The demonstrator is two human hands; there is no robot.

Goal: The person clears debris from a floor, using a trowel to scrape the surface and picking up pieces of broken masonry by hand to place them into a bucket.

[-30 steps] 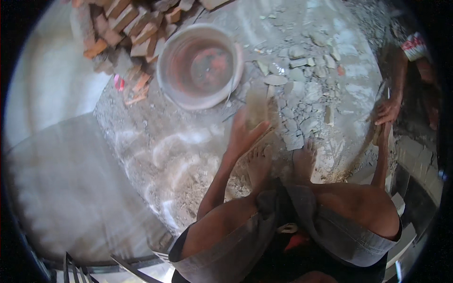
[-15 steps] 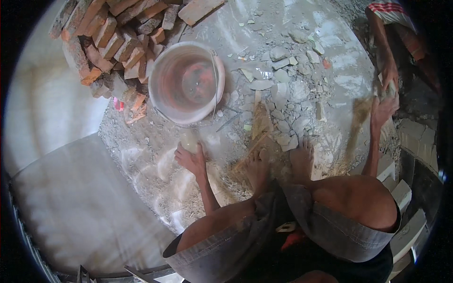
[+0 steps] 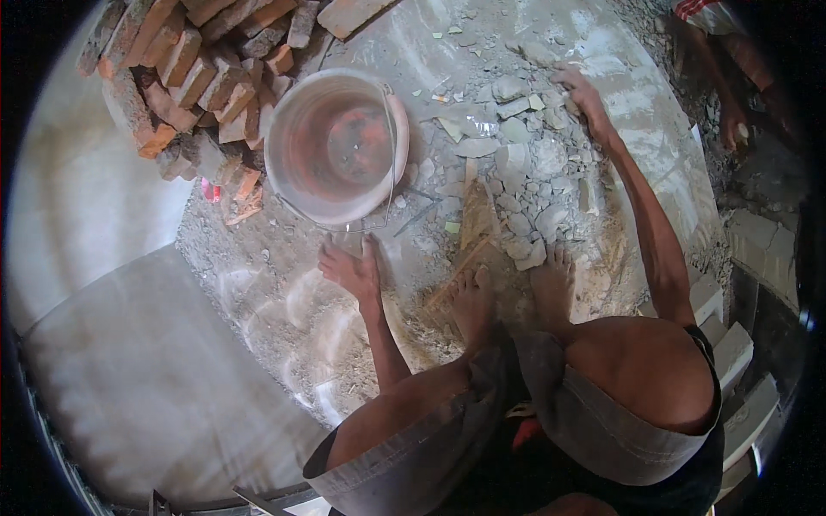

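Observation:
A dusty bucket with a wire handle stands on the floor, some pinkish residue on its inside. Just below its near rim is my left hand, thumb and fingers apart, with nothing visible between them. My right arm reaches out to the far right side of a heap of grey rubble. There my right hand has its fingers stretched over the broken pieces, and no piece shows clearly in it. A thin dark rod-like piece lies between the bucket and the rubble.
Broken bricks are piled left of the bucket. A smooth grey sheet covers the left side. Another person's hand with a small pale piece is at the far right. Pale slabs stand beside my right knee. My bare feet touch the rubble's near edge.
My right hand has left the other person's hands at the right and swung over to the rubble's far side. The other person's hand has drawn back. My left hand stays near the bucket.

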